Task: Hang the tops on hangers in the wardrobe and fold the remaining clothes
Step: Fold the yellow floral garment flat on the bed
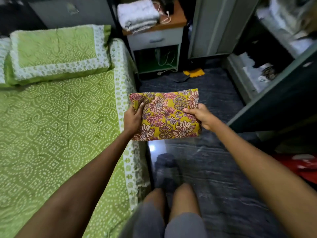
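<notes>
While gripping the folded floral garment (164, 115), both hands: left hand (133, 118), right hand (199, 115).

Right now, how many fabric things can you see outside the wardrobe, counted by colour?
Yellow floral: 1, the folded cloth, held by the left hand and the right hand.
Green: 2, the pillow and the bedsheet.
White-grey: 1, the towel on the nightstand.
Plain yellow: 1, the rag on the floor.
Total: 5.

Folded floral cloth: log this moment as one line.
folded floral cloth | held by left hand and right hand | off bed | open wardrobe at right
</notes>
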The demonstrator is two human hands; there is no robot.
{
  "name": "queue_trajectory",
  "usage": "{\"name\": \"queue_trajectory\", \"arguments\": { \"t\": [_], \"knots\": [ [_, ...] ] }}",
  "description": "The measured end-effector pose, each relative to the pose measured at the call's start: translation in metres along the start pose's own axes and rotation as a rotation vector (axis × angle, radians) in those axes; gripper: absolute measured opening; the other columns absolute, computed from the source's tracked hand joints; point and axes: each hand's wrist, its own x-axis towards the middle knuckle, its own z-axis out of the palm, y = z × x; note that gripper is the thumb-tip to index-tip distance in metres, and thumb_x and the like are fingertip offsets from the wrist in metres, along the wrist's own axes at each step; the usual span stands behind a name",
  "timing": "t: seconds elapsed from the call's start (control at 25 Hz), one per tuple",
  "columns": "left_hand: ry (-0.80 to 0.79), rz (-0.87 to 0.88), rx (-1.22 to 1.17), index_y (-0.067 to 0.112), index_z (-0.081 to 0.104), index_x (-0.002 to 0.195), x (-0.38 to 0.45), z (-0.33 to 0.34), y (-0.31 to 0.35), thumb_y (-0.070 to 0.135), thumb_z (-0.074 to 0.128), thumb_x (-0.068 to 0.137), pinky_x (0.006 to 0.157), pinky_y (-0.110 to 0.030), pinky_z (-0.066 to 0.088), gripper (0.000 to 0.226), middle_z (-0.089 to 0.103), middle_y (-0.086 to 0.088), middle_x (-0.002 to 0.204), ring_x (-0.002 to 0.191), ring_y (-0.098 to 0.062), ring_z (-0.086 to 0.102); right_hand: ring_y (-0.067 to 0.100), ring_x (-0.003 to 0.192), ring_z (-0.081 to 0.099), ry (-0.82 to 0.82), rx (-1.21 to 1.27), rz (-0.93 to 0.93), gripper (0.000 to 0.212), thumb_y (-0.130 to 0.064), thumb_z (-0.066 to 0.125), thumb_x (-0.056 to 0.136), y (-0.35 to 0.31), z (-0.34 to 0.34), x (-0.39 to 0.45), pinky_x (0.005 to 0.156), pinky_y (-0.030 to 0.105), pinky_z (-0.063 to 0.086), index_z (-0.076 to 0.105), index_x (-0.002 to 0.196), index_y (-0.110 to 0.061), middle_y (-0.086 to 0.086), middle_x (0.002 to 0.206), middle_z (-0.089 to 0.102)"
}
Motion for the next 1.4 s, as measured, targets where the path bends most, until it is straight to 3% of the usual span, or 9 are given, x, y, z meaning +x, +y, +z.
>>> {"name": "queue_trajectory", "arguments": {
  "t": [0.12,0.32,0.44,0.52,0.68,0.8,1.0,1.12,1.4],
  "knots": [
    [-0.039,0.035,-0.064,0.009,0.063,0.11,0.002,-0.01,0.095,0.026,0.053,0.095,0.066,-0.012,0.042,0.025,0.062,0.002,0.093,0.084,-0.007,0.055,0.016,0.076,0.064,0.044,-0.008,-0.032,0.016,-0.005,0.066,0.083,-0.076,-0.028,-0.047,0.058,0.024,0.056,0.054,0.088,-0.015,0.01,0.098,0.065],
    [-0.074,0.099,-0.137,0.008,0.063,0.112,0.014,-0.016,0.2,0.025,0.054,0.094,0.066,-0.014,0.044,0.026,0.062,0.003,0.091,0.081,-0.006,0.056,0.025,0.091,0.063,0.089,-0.062,-0.101,0.029,-0.009,0.068,0.082,-0.169,-0.066,-0.091,0.071,0.032,0.053,0.056,0.108,-0.006,0.015,0.112,0.064],
    [-0.068,0.149,-0.094,0.012,0.064,0.104,0.033,-0.013,0.23,0.031,0.054,0.094,0.065,-0.026,0.042,0.025,0.06,0.004,0.079,0.069,-0.005,0.053,0.025,0.094,0.063,0.102,-0.072,-0.164,0.032,-0.01,0.067,0.083,-0.201,-0.078,-0.098,0.074,0.035,0.054,0.053,0.112,-0.007,0.014,0.112,0.064],
    [-0.051,0.185,-0.082,0.014,0.065,0.104,0.045,-0.01,0.242,0.033,0.055,0.093,0.066,-0.027,0.042,0.024,0.062,0.003,0.081,0.073,-0.008,0.055,0.028,0.098,0.063,0.127,-0.068,-0.179,0.033,-0.012,0.068,0.083,-0.21,-0.082,-0.093,0.084,0.041,0.053,0.053,0.113,-0.007,0.015,0.115,0.064],
    [-0.032,0.209,-0.023,0.012,0.064,0.106,0.07,-0.001,0.265,0.032,0.054,0.094,0.055,-0.01,0.038,0.026,0.061,0.001,0.084,0.076,-0.009,0.053,0.028,0.098,0.062,0.146,-0.04,-0.223,0.026,-0.009,0.065,0.085,-0.23,-0.09,-0.072,0.086,0.039,0.05,0.054,0.109,-0.009,0.014,0.112,0.063],
    [-0.092,0.234,-0.064,0.012,0.065,0.106,0.109,0.016,0.276,0.033,0.054,0.093,0.061,-0.022,0.039,0.027,0.063,-0.002,0.085,0.072,-0.008,0.053,0.028,0.1,0.061,0.182,-0.012,-0.236,0.026,-0.009,0.064,0.086,-0.247,-0.098,-0.043,0.088,0.04,0.05,0.053,0.109,-0.011,0.013,0.113,0.062],
    [-0.219,0.311,-0.1,0.014,0.064,0.101,0.221,0.063,0.308,0.035,0.054,0.093,0.06,-0.022,0.04,0.025,0.062,0.0,0.085,0.077,-0.012,0.056,0.028,0.094,0.063,0.334,0.087,-0.262,0.038,-0.011,0.066,0.085,-0.293,-0.123,0.034,0.083,0.038,0.052,0.053,0.12,-0.003,0.016,0.115,0.063],
    [-0.323,0.36,-0.127,0.019,0.062,0.095,0.281,0.091,0.336,0.035,0.054,0.092,0.066,-0.026,0.043,0.018,0.062,0.003,0.084,0.079,-0.012,0.057,0.021,0.083,0.063,0.414,0.155,-0.265,0.023,-0.01,0.063,0.087,-0.326,-0.138,0.066,0.07,0.032,0.052,0.055,0.108,-0.007,0.014,0.11,0.063],
    [-0.521,0.425,-0.167,0.028,0.061,0.093,0.393,0.182,0.415,0.039,0.054,0.092,0.078,-0.04,0.054,0.014,0.067,0.001,0.088,0.082,-0.015,0.064,0.025,0.083,0.065,0.624,0.281,-0.282,0.016,-0.01,0.063,0.086,-0.401,-0.203,0.129,0.07,0.033,0.053,0.056,0.101,-0.011,0.015,0.104,0.066]
  ]
}}
